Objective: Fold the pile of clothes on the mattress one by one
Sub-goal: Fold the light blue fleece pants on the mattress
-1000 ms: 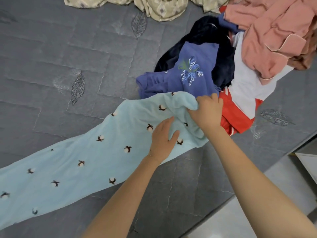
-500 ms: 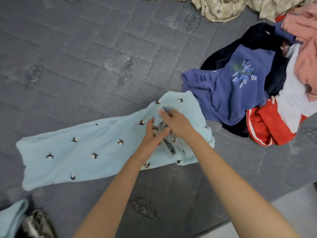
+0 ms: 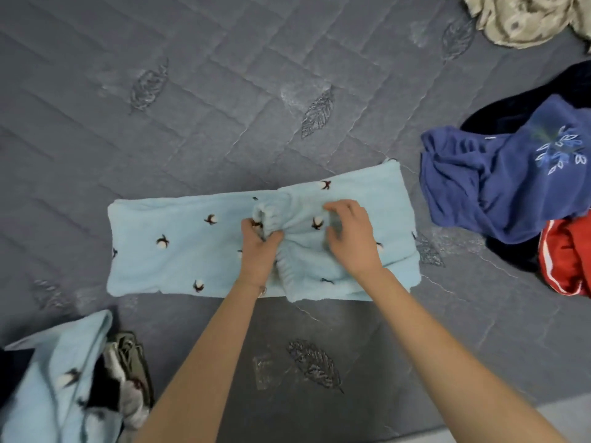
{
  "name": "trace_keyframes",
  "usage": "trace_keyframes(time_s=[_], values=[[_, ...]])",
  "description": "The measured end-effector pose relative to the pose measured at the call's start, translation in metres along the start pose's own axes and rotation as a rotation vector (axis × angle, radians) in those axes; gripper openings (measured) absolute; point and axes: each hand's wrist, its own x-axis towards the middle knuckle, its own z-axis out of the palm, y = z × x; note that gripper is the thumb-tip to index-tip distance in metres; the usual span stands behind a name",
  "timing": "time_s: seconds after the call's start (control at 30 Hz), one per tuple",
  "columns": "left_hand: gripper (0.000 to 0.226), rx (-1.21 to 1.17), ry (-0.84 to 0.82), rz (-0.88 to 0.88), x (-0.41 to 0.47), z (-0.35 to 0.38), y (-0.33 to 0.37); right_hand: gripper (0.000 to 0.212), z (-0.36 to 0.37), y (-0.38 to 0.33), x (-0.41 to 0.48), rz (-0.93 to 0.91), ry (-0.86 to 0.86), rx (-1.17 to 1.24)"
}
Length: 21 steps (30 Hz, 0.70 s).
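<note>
bare mattress (image 3: pixel 224 107) ahead, clothes pile (image 3: pixel 499 187) right, folded stack (image 3: pixel 64 378) left

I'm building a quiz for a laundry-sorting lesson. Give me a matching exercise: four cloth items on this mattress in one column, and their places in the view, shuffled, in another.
Items
1. pale blue garment
2. red garment
3. beige cloth
4. stack

Places
A. top right corner
B. bottom left corner
C. middle of the view
D. right edge, just below the dark blue top

Pairs: 1-C, 2-D, 3-A, 4-B
</note>
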Motion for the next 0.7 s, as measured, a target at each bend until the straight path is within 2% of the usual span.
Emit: trace_keyframes(time_s=[0.1,0.2,0.27,0.37,0.5,0.6,0.7], values=[[0.026,-0.021,0.130,0.064,0.012,-0.052,-0.002,0.052,0.016,-0.010,-0.004,0.031,-0.040,-0.080],[0.016,0.062,0.246,0.135,0.025,-0.098,-0.005,0.069,0.035,-0.024,-0.009,0.060,-0.194,-0.212],[0.021,0.097,0.298,0.157,0.033,-0.122,-0.008,0.074,0.047,-0.031,-0.012,0.054,-0.266,-0.312],[0.027,0.120,0.378,0.133,0.043,-0.154,-0.016,0.078,0.062,-0.041,-0.018,0.030,-0.267,-0.346],[0.012,0.097,0.477,0.134,0.050,-0.190,-0.027,0.078,0.079,-0.052,-0.020,0.000,-0.231,-0.344],[0.035,0.055,0.544,0.087,0.052,-0.209,-0.030,0.077,0.088,-0.058,-0.020,-0.004,-0.257,-0.401],[0.034,0.072,0.574,0.150,0.060,-0.227,-0.035,0.081,0.097,-0.059,-0.025,-0.041,-0.233,-0.391]])
